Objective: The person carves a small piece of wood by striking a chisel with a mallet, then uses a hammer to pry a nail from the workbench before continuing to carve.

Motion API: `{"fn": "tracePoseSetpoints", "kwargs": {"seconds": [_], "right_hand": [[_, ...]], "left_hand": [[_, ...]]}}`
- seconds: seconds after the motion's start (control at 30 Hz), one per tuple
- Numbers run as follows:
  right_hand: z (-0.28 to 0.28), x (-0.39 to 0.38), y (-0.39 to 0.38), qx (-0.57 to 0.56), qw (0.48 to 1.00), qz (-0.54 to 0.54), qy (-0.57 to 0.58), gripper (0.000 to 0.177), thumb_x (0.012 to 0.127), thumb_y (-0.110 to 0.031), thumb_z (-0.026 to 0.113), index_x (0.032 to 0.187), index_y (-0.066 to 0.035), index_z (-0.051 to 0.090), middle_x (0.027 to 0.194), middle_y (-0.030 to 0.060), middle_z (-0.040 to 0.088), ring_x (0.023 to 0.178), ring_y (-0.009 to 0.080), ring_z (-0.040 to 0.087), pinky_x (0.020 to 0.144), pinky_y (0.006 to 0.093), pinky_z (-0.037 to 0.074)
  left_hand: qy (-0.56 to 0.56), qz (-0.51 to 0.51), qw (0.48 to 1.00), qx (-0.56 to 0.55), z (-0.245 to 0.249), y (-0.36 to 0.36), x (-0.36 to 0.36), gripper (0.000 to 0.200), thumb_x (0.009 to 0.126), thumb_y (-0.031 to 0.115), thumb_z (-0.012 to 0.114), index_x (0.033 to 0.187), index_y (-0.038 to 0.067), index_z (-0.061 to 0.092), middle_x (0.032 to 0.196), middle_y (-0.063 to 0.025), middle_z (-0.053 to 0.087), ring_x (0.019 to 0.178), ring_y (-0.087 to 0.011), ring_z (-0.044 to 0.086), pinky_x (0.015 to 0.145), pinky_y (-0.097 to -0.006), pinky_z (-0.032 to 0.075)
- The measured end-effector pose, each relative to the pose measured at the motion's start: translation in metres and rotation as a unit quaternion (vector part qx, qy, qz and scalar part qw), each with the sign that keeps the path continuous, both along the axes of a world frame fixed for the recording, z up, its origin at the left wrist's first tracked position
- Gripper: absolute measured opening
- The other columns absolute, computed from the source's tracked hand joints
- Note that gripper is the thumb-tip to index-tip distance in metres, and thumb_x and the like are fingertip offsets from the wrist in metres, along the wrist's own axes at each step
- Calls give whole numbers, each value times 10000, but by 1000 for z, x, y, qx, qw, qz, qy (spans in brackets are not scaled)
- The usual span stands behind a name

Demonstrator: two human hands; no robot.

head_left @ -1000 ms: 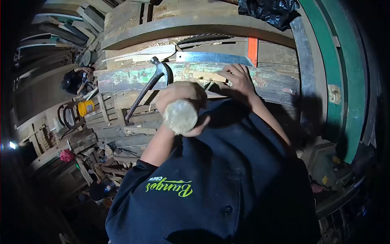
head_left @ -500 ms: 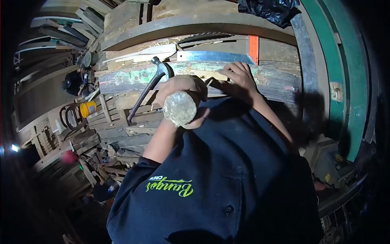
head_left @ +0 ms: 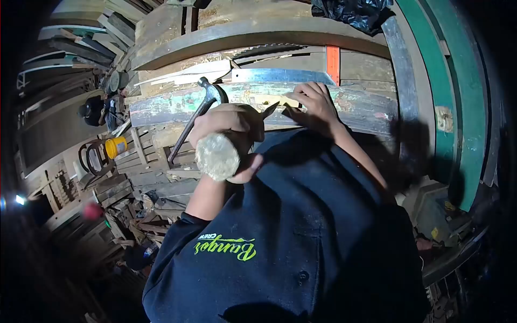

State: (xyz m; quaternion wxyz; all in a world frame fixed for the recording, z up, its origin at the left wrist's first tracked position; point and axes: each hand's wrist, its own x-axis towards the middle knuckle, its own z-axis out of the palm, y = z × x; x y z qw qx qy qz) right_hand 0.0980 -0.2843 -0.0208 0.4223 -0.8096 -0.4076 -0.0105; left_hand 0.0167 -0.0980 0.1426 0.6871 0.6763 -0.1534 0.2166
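Observation:
My left hand (head_left: 229,119) is wrapped around a thick-handled bladed tool, whose round, pale, rough butt end (head_left: 217,156) faces up at me. Past the fingers a dark pointed blade (head_left: 271,110) sticks out to the right. It lies close to a small pale piece of wood (head_left: 269,99) on the worn, paint-flaked beam (head_left: 369,110). Fingers of my right hand (head_left: 316,106) are closed together and press on the right end of that pale piece. A claw hammer (head_left: 195,119) leans across the beam, just left of my left hand.
Behind the beam lies a try square with a steel blade (head_left: 280,76) and orange stock (head_left: 333,64). A long curved board (head_left: 258,40) runs beyond it. Black plastic (head_left: 355,13) sits top right, near green planks (head_left: 439,97). A yellow bucket (head_left: 115,146) and a person (head_left: 97,110) are at left.
My left hand has shifted left and slightly toward me with the tool, its blade drawing away from my right hand. The right hand stays on the wood.

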Motion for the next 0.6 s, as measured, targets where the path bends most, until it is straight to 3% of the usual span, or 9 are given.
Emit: {"fn": "tracePoseSetpoints", "kwargs": {"seconds": [0.03,0.07,0.17,0.23,0.27,0.3,0.37,0.43,0.6], "right_hand": [[-1,-1,-1,-1,1000,-1,4,347,738,-271,766,1040,-110,709,949,43,611,956,239,566,858,383,386],[-1,-1,-1,9,1000,1,1,353,736,-277,769,1040,-109,709,949,43,612,956,239,567,857,384,386],[3,1,-2,19,1000,4,-6,357,735,-289,774,1034,-106,709,951,42,613,956,237,570,850,383,387],[7,1,-2,31,999,10,11,375,703,-201,792,1050,-88,704,967,54,625,950,251,581,858,378,400],[6,1,-2,15,1000,11,9,376,702,-200,793,1053,-94,705,972,54,624,953,250,582,861,378,399],[6,1,-2,14,1000,9,11,376,702,-200,793,1053,-94,705,972,54,624,953,250,582,861,378,399],[5,0,-1,-1,1000,1,-8,382,698,-197,796,1056,-100,706,970,49,621,948,244,579,859,373,396],[3,2,0,25,1000,3,-11,358,703,-242,792,1027,-115,710,931,39,613,943,233,573,845,374,393],[2,3,1,31,999,-7,-6,333,713,-232,784,1014,-109,710,921,33,616,925,230,576,847,372,392]], "left_hand": [[-10,-8,1000,-15,2,-2,-2,406,622,106,771,961,7,570,715,-77,617,640,-196,650,637,-307,530],[13,23,990,137,-6,4,-4,442,603,143,792,962,13,570,741,-81,622,642,-201,644,642,-304,530],[55,37,988,141,-25,19,-5,498,576,188,804,975,17,561,782,-97,619,648,-210,631,640,-303,525],[48,48,988,139,-23,19,-8,510,590,196,803,995,11,554,782,-94,621,645,-205,630,624,-302,526],[27,-8,1000,-12,-8,3,-3,492,620,180,791,1015,14,550,778,-94,626,652,-210,633,635,-298,531],[-11,-8,1000,-22,-1,0,-1,425,654,141,766,1002,17,556,762,-98,624,633,-208,635,626,-290,531],[57,53,979,190,2,5,-15,391,668,119,761,986,11,560,754,-101,622,633,-199,639,602,-288,531],[35,10,997,73,-20,6,1,408,669,135,775,991,11,559,741,-87,595,637,-203,632,567,-291,516],[3,2,1000,-28,-4,-1,2,423,699,152,777,995,-16,526,738,-94,589,581,-206,610,550,-302,514]]}}
